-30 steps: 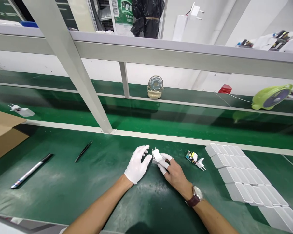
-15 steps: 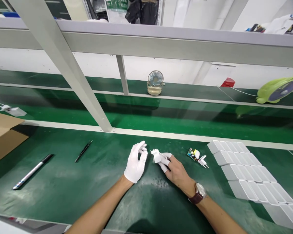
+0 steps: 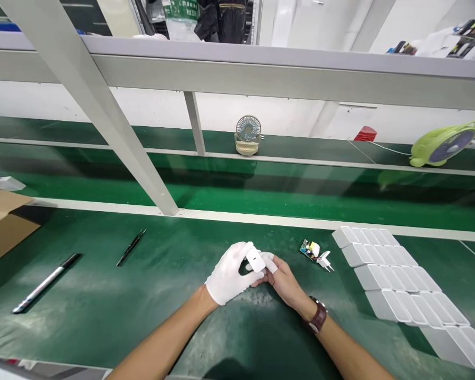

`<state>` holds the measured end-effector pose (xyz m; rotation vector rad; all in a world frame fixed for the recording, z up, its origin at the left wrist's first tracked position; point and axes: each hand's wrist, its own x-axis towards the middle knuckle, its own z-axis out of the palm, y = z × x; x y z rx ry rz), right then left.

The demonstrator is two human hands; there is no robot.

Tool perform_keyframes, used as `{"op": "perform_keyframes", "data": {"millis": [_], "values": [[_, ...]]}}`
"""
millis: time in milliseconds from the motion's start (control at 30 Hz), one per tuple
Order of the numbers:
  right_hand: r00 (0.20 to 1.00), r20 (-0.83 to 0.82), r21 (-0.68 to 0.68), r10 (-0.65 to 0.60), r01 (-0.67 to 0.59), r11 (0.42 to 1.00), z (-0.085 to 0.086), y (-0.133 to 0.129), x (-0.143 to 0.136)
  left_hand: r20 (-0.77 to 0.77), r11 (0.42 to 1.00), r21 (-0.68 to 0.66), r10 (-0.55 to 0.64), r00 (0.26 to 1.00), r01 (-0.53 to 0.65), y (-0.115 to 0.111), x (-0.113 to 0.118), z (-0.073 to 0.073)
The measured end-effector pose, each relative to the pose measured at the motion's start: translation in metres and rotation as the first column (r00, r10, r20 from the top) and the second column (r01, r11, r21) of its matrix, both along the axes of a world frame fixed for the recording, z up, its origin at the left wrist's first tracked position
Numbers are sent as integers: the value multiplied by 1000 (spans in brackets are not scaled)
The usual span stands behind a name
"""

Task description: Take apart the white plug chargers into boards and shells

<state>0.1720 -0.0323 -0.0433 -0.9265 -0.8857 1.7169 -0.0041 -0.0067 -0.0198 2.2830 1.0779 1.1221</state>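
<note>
A small white plug charger (image 3: 255, 260) with a dark slot on its face is held between my two hands above the green bench. My left hand (image 3: 231, 273), in a white glove, is closed with thumb and fingers around the charger's left side. White finger covers sit on some fingertips of my right hand (image 3: 279, 273), which pinches the charger from the right. Part of the charger is hidden behind the fingers. To the right of my hands lies a bare circuit board (image 3: 310, 249) with a white plug piece (image 3: 324, 260) at its end.
Rows of white open cases (image 3: 391, 277) stand at the right. On the left lie black tweezers (image 3: 131, 247), a marker pen (image 3: 46, 283) and a cardboard box (image 3: 3, 224). A metal post (image 3: 114, 126) slants down to the bench's back rail. A small fan (image 3: 248, 134) stands behind.
My left hand has moved right and closed on the charger, which my right hand held alone before. The charger has turned, so its slotted face now shows. The whole view has shifted slightly.
</note>
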Motion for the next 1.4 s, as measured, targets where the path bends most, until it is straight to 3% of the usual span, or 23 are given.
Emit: {"op": "perform_keyframes", "data": {"millis": [467,733,833,933,1000,1133,1267,1400], "values": [[1000,-3,-10,9,-9,1000,-9,1,1,-39,998,56,-20,999,22,3,-4,-5],[1000,29,20,-4,3,1000,-10,1,2,-54,999,-6,-39,998,39,3,-7,-4],[987,122,118,-102,87,989,-10,2,4,-70,999,-45,-2,998,-1,5,-10,-8],[933,244,316,-262,179,932,-11,4,6,-118,991,-39,119,986,-124,10,-11,-12],[899,313,412,-305,161,897,-12,5,6,-192,987,-41,144,971,-154,13,-11,-14],[865,403,464,-299,88,882,-15,5,5,-344,983,-74,131,930,-166,21,-12,-15],[788,478,520,-388,102,848,-19,3,12,-421,975,-16,196,885,-223,34,-32,1],[707,503,618,-497,108,779,-20,-1,23,-426,895,107,436,793,-434,48,-92,31]]}}
